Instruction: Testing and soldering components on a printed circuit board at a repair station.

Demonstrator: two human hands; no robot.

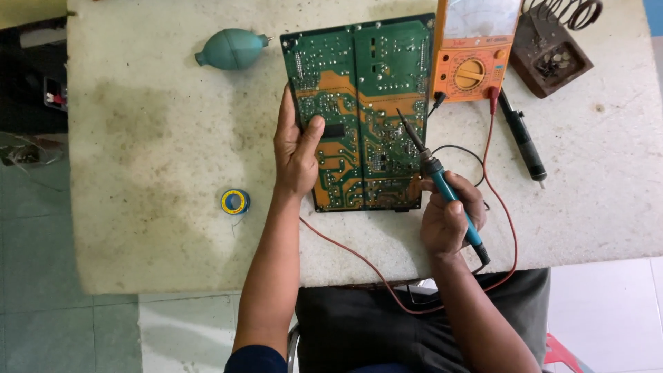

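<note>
We press our left hand [297, 148] flat on the left edge of the large green and orange printed circuit board [359, 110], fingers spread along its rim and thumb lying on its copper side, so the hand steadies rather than clamps it. The board lies solder side up on the stained white tabletop [152, 138], near the far middle. Our right hand [449, 217] is closed around the teal-handled soldering iron [442, 183], whose dark tip rests on the board's right half. Just beyond the board stands an orange analogue multimeter [473, 59], its red lead [501, 200] trailing toward us. The brown metal soldering stand tray [549, 59] at the far right holds a dark, crumbly wad; we cannot tell what. A teal rubber blower bulb [231, 48] and a small yellow and blue solder spool [235, 202] lie to the left.
</note>
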